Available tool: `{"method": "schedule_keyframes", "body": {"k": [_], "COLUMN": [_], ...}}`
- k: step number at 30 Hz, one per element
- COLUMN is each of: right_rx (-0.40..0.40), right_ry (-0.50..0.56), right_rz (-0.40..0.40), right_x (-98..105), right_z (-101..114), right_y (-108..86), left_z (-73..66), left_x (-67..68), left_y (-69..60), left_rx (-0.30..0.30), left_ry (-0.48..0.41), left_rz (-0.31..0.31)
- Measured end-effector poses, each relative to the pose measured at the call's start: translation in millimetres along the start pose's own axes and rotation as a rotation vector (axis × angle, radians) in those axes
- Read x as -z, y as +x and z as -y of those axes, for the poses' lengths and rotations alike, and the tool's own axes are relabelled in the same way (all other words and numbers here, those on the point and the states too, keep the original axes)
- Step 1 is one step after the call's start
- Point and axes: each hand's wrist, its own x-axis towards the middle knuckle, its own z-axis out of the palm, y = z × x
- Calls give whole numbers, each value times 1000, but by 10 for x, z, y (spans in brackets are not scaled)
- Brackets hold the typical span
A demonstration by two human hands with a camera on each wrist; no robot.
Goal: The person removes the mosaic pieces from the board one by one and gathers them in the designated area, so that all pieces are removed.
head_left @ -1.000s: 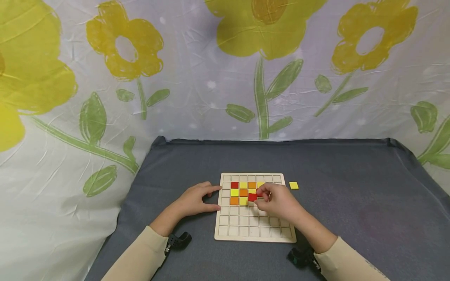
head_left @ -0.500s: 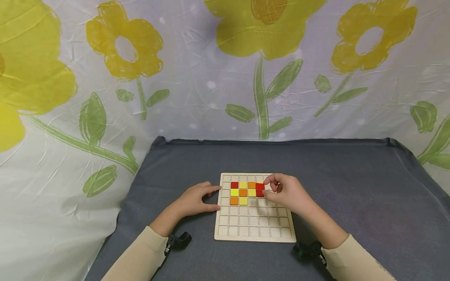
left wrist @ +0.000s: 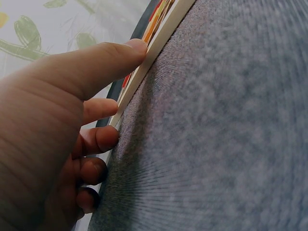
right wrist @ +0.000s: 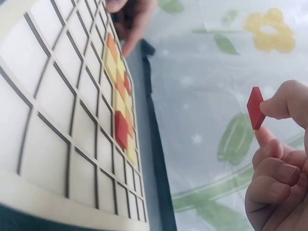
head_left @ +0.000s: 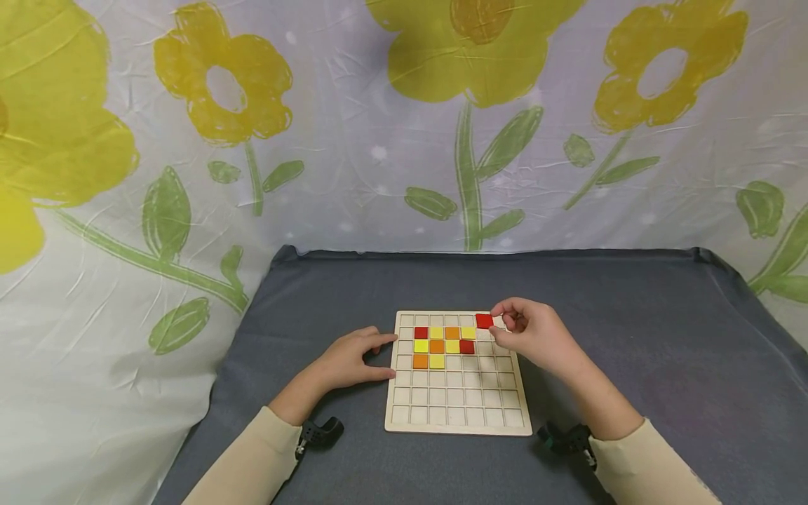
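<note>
Between thumb and index finger my right hand (head_left: 533, 335) pinches a red square tile (head_left: 484, 321), raised above the far right part of a wooden grid board (head_left: 454, 400). In the right wrist view that red tile (right wrist: 256, 109) appears nearly edge-on, apart from the board. Thumb and fingertips of my left hand (head_left: 353, 356) touch the board's left edge; in the left wrist view the left thumb (left wrist: 113, 60) lies against the rim. Several red, yellow and orange tiles fill cells in the board's upper left, among them a red tile (head_left: 467, 347) ending the second coloured row.
The board lies on a dark grey cloth-covered table (head_left: 353, 287). Behind and to the left hangs a pale curtain (head_left: 353, 140) printed with yellow flowers. Black wrist cameras sit by the left sleeve (head_left: 252, 456) and the right sleeve (head_left: 644, 466).
My right hand has carried the red tile from above the coloured tiles toward the board's far right. The loose yellow tile right of the board is now hidden by it. The left hand stays put.
</note>
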Motion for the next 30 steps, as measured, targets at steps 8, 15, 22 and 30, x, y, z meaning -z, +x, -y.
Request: {"method": "schedule_keyframes", "body": {"k": [8, 15, 22, 30], "right_rx": [-34, -54, -52, -25], "right_ry": [-3, -29, -40, -57], "right_rz": [-12, -44, -47, -81], "right_x": [170, 327, 512, 731], "right_z": [-15, -24, -64, -131], "right_y": [-4, -10, -36, -89], "left_z": [1, -16, -28, -38], "left_x": [-6, 6, 15, 27], "left_y": [-2, -11, -10, -7], "left_rx": [3, -1, 0, 6], "left_ry": [6, -6, -2, 1], "left_rz": [-2, -6, -1, 7]}}
